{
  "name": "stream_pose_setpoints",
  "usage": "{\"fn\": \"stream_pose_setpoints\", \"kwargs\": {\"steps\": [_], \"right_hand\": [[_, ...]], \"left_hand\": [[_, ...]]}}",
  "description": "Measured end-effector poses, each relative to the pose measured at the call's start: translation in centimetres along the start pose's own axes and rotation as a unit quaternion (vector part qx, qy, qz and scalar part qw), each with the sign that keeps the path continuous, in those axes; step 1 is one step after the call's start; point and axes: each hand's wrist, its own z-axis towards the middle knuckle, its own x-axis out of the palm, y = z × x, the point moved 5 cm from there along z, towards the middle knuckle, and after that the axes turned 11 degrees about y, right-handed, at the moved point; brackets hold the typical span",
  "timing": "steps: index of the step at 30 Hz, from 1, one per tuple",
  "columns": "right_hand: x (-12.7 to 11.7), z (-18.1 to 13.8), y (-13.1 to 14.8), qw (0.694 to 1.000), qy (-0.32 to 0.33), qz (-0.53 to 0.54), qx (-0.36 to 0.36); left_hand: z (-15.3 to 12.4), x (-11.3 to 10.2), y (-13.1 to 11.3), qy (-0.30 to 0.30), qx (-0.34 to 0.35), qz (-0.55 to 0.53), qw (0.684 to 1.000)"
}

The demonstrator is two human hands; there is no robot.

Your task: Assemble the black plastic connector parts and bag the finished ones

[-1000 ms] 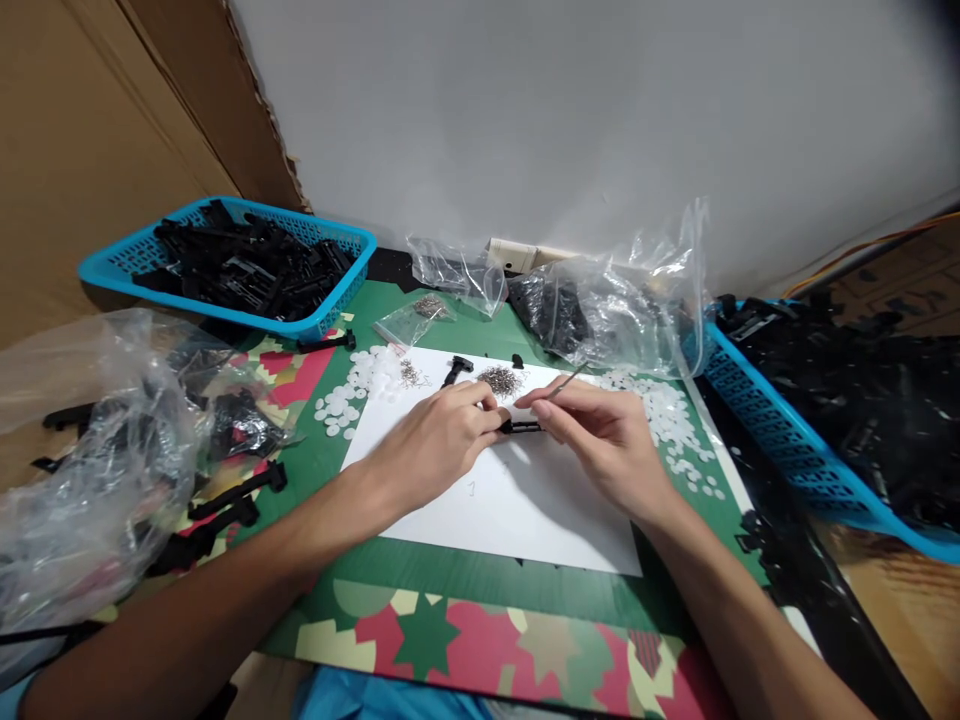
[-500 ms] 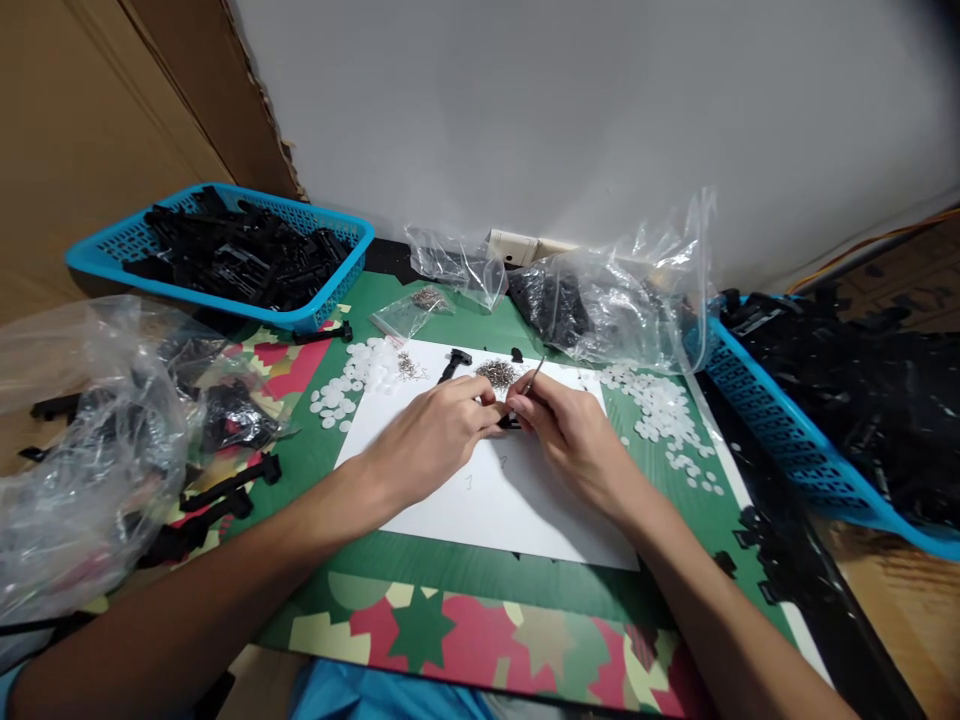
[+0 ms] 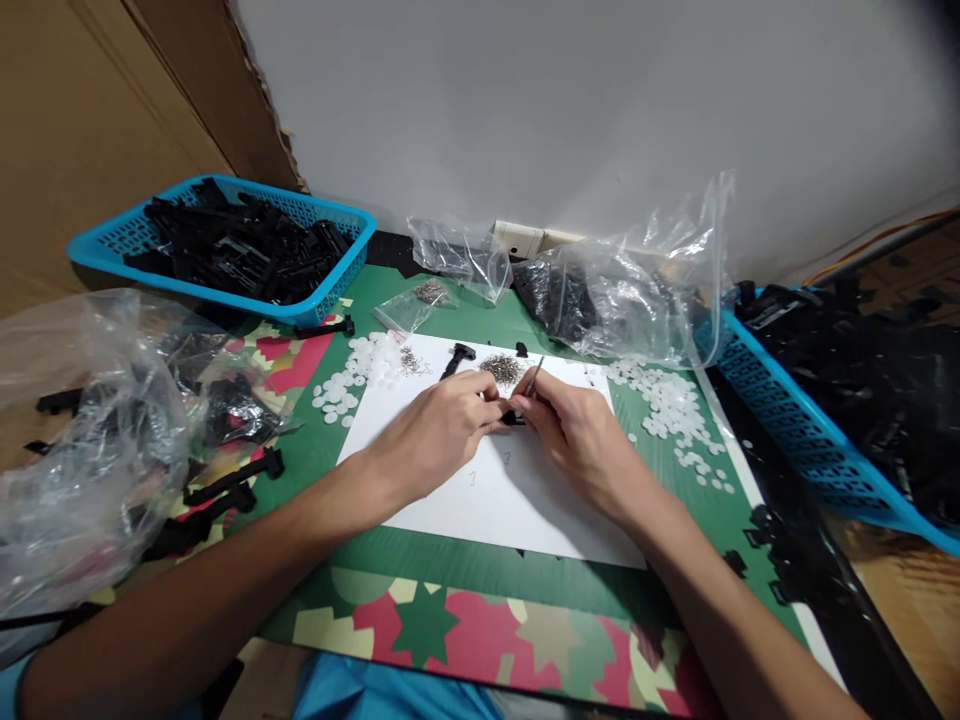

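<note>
Over the white paper [image 3: 450,510], my two hands meet at a small black plastic part [image 3: 513,417], mostly hidden by the fingers. The closed fingers of my left hand [image 3: 442,430] pinch it from the left side. A thin metal tool like tweezers [image 3: 535,374] is gripped in my right hand [image 3: 581,430], its end sticking up past the fingers. Just beyond the fingertips lies a pile of tiny metal pieces, perhaps springs [image 3: 504,368]. A longer black plastic part [image 3: 458,359] rests behind my left hand, near a smaller heap of metal pieces [image 3: 410,361].
White discs are spread at left [image 3: 337,392] and right [image 3: 667,405]. Blue baskets of black parts stand at far left [image 3: 330,300] and right [image 3: 810,430]. Clear plastic bags lie at the back [image 3: 637,300] and left [image 3: 82,480]. More black parts [image 3: 232,480] lie by my left forearm.
The view has shifted slightly. Both hands stay together at the black part with almost the same grip, and a little more of that part shows between the fingers.
</note>
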Motion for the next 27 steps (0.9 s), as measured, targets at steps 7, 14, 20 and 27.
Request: {"fn": "stream_pose_setpoints", "kwargs": {"steps": [7, 14, 20, 27], "right_hand": [[0.06, -0.12, -0.17, 1.0, -0.013, 0.011, 0.005], [0.18, -0.34, 0.07, 1.0, -0.024, 0.016, 0.007], [0.33, -0.54, -0.02, 0.998, -0.044, 0.038, 0.001], [0.72, -0.83, 0.01, 0.996, -0.067, 0.051, -0.006]], "left_hand": [[0.02, -0.01, -0.16, 0.003, -0.008, -0.005, 1.0], [-0.04, -0.07, -0.25, 0.005, -0.005, -0.002, 1.0], [-0.04, 0.22, 0.07, 0.008, -0.014, -0.018, 1.0], [0.15, 0.28, 0.4, 0.0, -0.01, -0.053, 0.999]]}}
